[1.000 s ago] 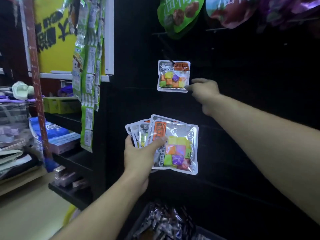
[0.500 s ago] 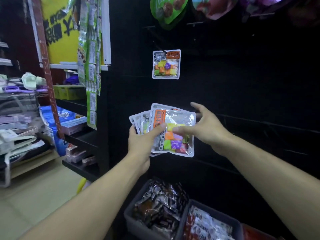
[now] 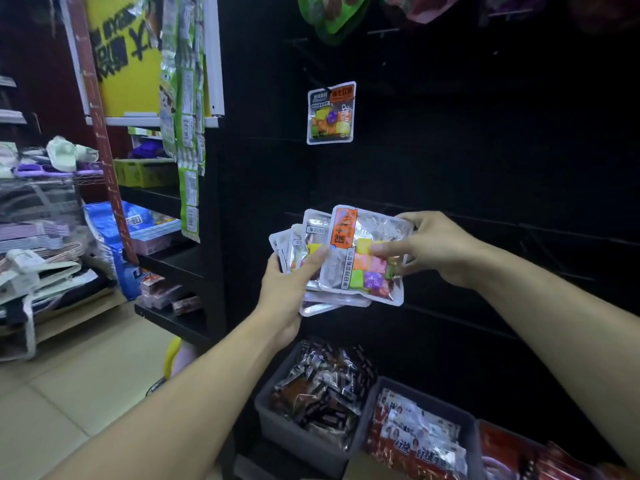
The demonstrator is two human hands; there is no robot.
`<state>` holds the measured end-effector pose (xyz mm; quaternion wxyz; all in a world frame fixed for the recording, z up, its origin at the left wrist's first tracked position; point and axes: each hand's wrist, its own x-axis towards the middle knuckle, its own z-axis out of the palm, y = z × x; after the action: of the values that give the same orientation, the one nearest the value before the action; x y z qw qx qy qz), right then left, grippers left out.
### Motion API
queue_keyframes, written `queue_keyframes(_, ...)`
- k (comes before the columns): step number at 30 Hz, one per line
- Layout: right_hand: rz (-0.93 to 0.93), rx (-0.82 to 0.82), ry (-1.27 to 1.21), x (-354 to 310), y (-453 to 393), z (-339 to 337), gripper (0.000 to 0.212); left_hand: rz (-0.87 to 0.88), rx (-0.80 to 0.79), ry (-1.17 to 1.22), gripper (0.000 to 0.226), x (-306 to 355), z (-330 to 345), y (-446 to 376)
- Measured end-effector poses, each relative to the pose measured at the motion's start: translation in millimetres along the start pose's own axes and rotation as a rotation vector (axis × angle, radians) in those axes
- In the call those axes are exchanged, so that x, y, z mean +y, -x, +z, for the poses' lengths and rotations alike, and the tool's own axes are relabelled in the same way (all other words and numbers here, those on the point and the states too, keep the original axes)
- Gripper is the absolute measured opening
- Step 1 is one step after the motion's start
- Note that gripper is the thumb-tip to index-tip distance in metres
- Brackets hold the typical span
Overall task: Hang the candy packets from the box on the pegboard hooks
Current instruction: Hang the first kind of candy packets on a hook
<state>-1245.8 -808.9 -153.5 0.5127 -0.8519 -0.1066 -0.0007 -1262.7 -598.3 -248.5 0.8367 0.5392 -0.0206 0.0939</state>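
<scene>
Both hands grip packets: left hand [image 3: 289, 284] the fanned stack [image 3: 304, 251], right hand [image 3: 433, 247] pinching its front packet [image 3: 363, 258].

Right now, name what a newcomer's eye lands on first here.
At centre, a fanned stack of candy packets, gripped by the left hand and pinched by the right hand. Above it, one hung packet stands out bright against the black pegboard.

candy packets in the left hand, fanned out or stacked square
Fanned out. The candy packets overlap with corners staggered to the left in the left hand; the right hand pinches the front packet.
</scene>
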Motion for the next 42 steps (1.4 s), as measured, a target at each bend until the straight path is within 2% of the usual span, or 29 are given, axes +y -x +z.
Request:
queue_keyframes(6,0.042,0.090,-0.152,-7,-2,-9,0.047,-0.027,0.116,-0.005,0.068,0,-11,-3)
queue_keyframes(8,0.061,0.061,-0.265,-10,-1,-7,0.043,-0.041,0.156,-0.012,0.061,-1,-16,-5)
queue_keyframes(14,0.057,0.040,-0.651,-16,-7,16,0.029,-0.042,0.178,-0.021,0.058,2,-24,-8)
queue_keyframes(15,0.060,0.032,-0.627,-16,-8,23,0.025,-0.042,0.184,-0.019,0.058,3,-25,-9)
queue_keyframes(18,0.002,0.111,-0.186,-22,-11,35,0.010,-0.028,0.206,-0.033,0.059,8,-26,-15)
queue_keyframes(20,-0.049,0.155,-0.061,-33,-18,35,0.007,-0.017,0.232,-0.032,0.059,15,-26,-22)
queue_keyframes(24,-0.114,0.222,-0.245,-68,-48,28,0.006,0.010,0.268,-0.010,0.063,33,-25,-41)
queue_keyframes(27,-0.122,0.324,-0.404,-94,-86,26,0.010,0.043,0.276,-0.029,0.089,46,-21,-53)
queue_keyframes(28,-0.127,0.342,-0.428,-102,-100,27,0.012,0.052,0.276,-0.028,0.090,49,-21,-58)
queue_keyframes(35,-0.219,0.470,-0.388,-141,-173,40,0.008,0.061,0.238,0.017,0.077,57,-20,-82)
queue_keyframes(39,-0.250,0.515,-0.367,-151,-197,52,0.008,0.060,0.216,0.022,0.062,58,-22,-89)
queue_keyframes(42,-0.233,0.537,-0.411,-154,-206,58,0.007,0.061,0.207,0.017,0.068,53,-23,-95)
